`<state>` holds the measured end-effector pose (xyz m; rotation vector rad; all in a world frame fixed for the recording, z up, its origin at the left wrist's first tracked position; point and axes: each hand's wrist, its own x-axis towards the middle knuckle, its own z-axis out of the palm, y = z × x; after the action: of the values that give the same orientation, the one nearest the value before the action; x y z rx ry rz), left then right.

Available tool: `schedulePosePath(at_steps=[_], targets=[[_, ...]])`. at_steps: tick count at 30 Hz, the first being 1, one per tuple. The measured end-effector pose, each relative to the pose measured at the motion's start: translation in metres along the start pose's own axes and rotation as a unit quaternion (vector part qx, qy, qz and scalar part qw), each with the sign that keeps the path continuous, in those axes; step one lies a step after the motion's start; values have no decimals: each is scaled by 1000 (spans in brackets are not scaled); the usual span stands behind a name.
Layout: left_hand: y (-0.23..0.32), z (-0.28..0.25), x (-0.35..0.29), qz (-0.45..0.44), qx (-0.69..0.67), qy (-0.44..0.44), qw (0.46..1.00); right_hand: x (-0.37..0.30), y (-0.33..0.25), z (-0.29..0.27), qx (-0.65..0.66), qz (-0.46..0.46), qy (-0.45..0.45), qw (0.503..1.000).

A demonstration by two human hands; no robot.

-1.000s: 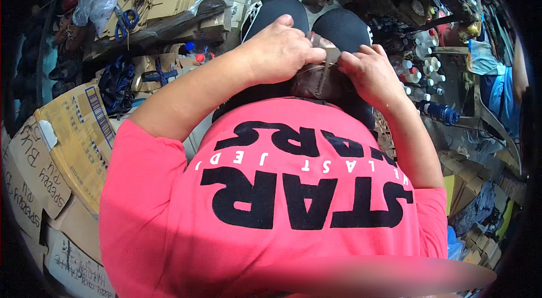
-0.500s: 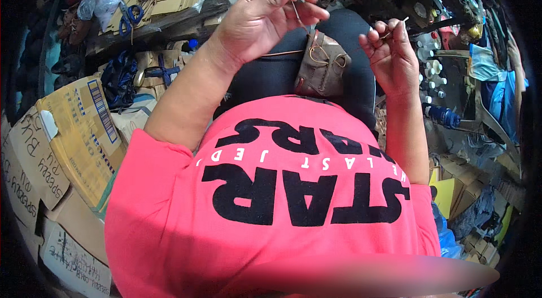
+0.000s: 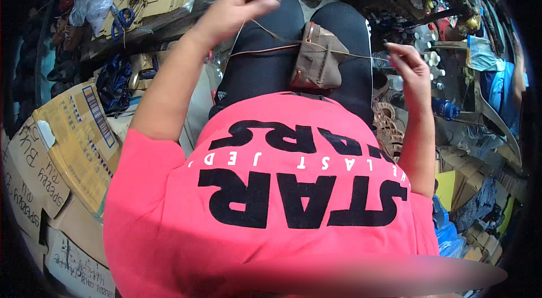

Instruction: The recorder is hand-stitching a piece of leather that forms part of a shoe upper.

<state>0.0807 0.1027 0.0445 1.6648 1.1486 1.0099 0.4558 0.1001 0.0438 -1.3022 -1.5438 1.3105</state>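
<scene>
Both hands pulled thread taut from a leather pouch.
Left hand (image 3: 240, 7) and right hand (image 3: 409, 66) each pinched thread (image 3: 265, 49); the brown pouch (image 3: 316, 64) lay on the lap, long axis pointing away.

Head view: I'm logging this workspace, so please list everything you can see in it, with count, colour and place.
pouch: one, brown leather, on the lap between the hands
thread: pale strands, stretched from pouch to both hands
scissors: one pair, blue handles, upper left
cardboard boxes: several, tan, left side
bottle: one, blue, right side
shirt: one, pink with black letters, centre
trousers: black, under the pouch
left hand: raised, pinching thread
right hand: pinching thread, right of the pouch
</scene>
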Motion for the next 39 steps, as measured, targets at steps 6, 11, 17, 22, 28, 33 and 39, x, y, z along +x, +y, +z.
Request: schedulePosePath(at_steps=[6, 11, 17, 22, 28, 33, 39], targets=[[6, 47, 46, 84, 222, -196, 951, -7, -22, 51, -392, -216, -95, 889], [14, 52, 61, -2, 235, -315, 919, -2, -18, 52, -354, -188, -48, 915], [14, 52, 63, 2, 241, -319, 917, 6, -22, 54, -348, -171, -80, 918], [15, 52, 65, -3, 238, -323, 916, 13, -29, 58, -388, -201, -99, 894], [6, 52, 68, 33, 232, -341, 910, 22, -19, 60, -277, -132, -139, 942], [4, 59, 71, 65, 238, -344, 906, 27, 6, 57, -189, -117, -150, 963], [-22, 71, 58, 110, 193, -266, 938, 23, 6, 78, -264, -180, -76, 944]])
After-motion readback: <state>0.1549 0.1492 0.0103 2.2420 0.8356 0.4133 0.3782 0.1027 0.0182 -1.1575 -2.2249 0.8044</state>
